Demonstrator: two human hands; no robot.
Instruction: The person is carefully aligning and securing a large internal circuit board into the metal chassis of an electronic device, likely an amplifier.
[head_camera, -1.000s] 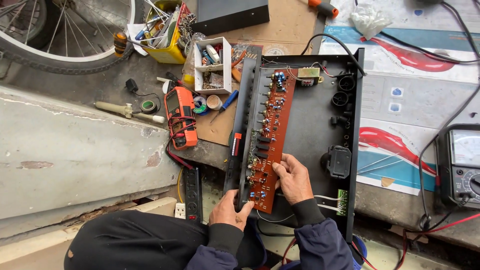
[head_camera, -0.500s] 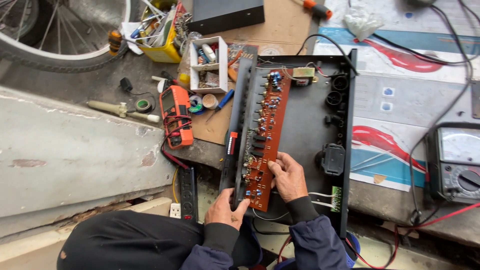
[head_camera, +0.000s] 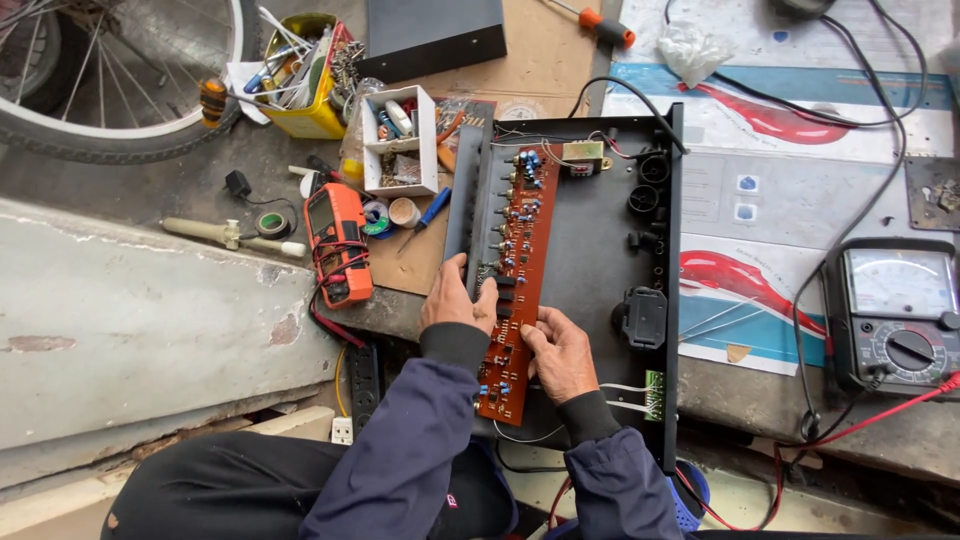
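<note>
The long reddish-brown circuit board lies lengthwise in the open black metal chassis, a little left of the frame's centre, its far end near a small transformer. The left hand is laid on the chassis's left wall, its grip closed over that edge, with the thumb touching the board's left side. The right hand rests on the board's lower half, fingers curled and pressing on its right edge, a loose grip on the board itself. To the left on the counter sits an orange digital meter with red leads, beside a small white parts tray and a yellow tin of tools. At the right edge stands a black analogue meter. A bicycle wheel fills the upper left corner.
</note>
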